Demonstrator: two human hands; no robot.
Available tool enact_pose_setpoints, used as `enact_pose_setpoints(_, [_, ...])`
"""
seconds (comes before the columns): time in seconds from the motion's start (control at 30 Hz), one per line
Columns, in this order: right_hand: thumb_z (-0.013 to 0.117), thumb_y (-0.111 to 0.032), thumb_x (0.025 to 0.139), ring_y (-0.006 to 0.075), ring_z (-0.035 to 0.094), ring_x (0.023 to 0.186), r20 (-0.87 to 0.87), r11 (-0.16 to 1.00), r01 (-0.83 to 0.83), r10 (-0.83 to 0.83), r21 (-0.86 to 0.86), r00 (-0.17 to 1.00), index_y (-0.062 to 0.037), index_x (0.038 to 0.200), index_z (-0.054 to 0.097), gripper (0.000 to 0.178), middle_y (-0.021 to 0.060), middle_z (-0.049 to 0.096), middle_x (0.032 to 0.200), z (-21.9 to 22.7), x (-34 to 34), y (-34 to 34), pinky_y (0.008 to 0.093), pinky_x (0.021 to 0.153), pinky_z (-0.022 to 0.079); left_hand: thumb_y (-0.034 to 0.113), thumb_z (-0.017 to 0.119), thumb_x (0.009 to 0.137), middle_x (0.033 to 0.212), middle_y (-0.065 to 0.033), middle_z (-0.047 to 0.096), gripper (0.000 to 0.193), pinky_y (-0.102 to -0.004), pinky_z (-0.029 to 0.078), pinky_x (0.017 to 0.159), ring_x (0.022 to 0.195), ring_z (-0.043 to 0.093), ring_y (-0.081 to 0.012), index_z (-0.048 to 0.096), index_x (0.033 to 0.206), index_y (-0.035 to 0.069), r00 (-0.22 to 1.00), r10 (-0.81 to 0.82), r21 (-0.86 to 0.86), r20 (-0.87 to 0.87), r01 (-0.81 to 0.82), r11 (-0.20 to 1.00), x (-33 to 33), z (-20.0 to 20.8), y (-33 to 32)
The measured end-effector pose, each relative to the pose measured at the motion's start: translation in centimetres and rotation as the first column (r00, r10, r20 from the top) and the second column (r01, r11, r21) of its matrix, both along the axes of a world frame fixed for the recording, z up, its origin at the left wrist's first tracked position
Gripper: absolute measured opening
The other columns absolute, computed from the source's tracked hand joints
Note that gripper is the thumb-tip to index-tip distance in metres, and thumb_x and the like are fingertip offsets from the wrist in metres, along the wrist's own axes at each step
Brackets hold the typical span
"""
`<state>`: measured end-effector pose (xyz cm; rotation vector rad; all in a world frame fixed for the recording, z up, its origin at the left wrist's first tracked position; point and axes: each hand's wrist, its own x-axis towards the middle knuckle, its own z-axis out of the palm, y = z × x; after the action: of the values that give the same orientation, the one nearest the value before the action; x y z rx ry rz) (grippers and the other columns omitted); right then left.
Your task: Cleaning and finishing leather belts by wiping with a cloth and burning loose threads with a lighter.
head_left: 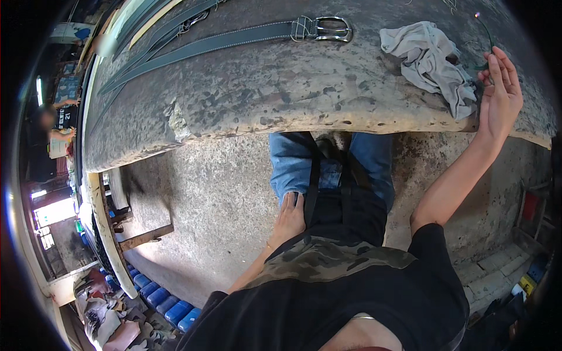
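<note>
My right hand (502, 96) is raised at the right end of the worktable, its fingers closed on a thin dark strand (487, 32). The strand curves upward and ends in a small bright point. Just left of that hand lies a crumpled grey cloth (430, 61) near the table's front edge. My left hand (288, 217) rests on my left thigh, fingers stretched out, holding nothing. A dark leather belt (234, 41) with pale edge stitching stretches across the table, its silver buckle (334, 29) toward the middle.
More dark straps (149, 26) lie at the table's far left. The worn, stained worktable (246, 96) has a rough front edge. Blue containers (167, 304) line the floor at lower left, beside a heap of scraps (111, 319). Another person (50, 134) is at the far left.
</note>
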<state>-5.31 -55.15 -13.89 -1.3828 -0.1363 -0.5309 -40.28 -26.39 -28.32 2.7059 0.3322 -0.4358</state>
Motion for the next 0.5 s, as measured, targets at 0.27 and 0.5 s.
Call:
enact_pose_setpoints(0.27, [0.067,-0.006,0.087,0.0099,0.057,0.084,-0.024,1.0,0.029,-0.029,0.0,0.999,0.0024,0.114,0.061,0.029,0.0095,0.063,0.11,-0.9,0.8,-1.8,0.0238,0.069,0.046,-0.004,0.048,0.076,0.125,-0.0264,0.053,0.044,-0.0425,0.037,0.103,0.121,0.047,-0.0412,0.052,0.12,-0.004,0.909,-0.19,-0.557,-0.371,-0.054,0.829,3.9,2.1,1.8])
enact_pose_setpoints(0.5, [0.063,-0.008,0.091,0.0072,0.053,0.082,-0.027,1.0,0.001,-0.001,-0.024,1.0,0.0017,0.115,0.059,0.026,0.0062,0.06,0.111,-1.6,1.2,-2.0,0.0221,0.069,0.042,0.015,0.05,0.079,0.106,-0.0218,0.055,0.036,-0.0426,0.041,0.09,0.103,0.053,-0.0366,0.057,0.108,-0.005,0.944,-0.329,-0.197,-0.036,0.316,0.928,1.5,-1.2,2.5])
